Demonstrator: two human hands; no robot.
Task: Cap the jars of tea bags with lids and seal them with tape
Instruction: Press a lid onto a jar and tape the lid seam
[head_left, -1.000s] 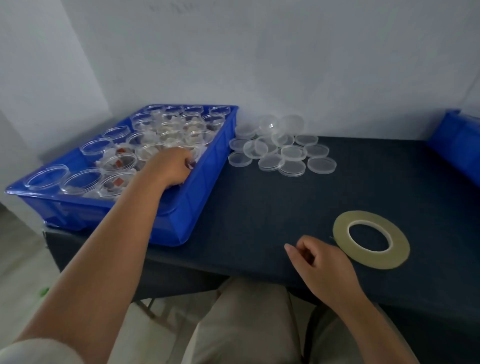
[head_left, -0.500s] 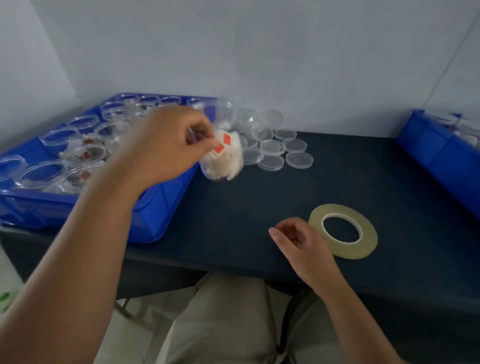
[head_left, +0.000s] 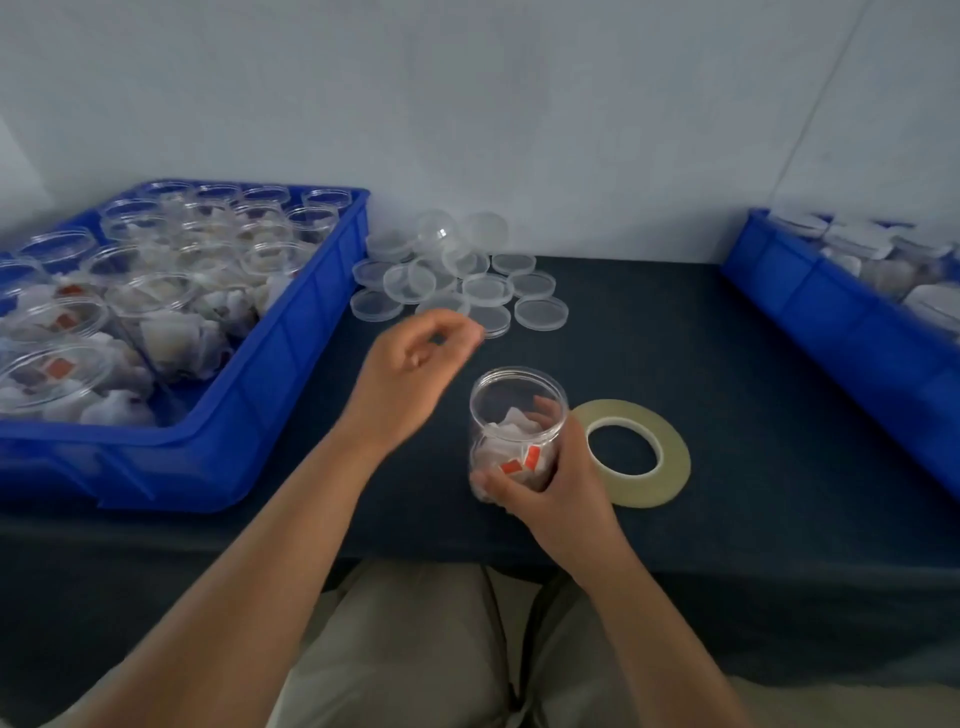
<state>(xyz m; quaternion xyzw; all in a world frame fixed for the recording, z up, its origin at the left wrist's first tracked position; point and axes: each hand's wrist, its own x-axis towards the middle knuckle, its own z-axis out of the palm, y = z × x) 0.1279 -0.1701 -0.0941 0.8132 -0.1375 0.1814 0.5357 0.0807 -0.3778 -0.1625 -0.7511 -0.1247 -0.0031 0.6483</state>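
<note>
Gripping the uncapped tea-bag jar (head_left: 511, 410) at frame centre, the right hand (head_left: 556, 493) wraps its lower wall. The left hand (head_left: 410, 374) hovers loosely curled, holding nothing, near the clear lids (head_left: 488, 288). The tape roll (head_left: 678, 457) lies just right.

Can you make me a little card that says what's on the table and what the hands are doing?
Jar: no lid, tea bags inside, standing on the table
Right hand: grips the jar
Left hand: above the table near the lids, holding nothing
Lids: loose pile at the back of the table
Tape roll: flat, right of the jar
Blue crate: on the left, full of open jars
</note>
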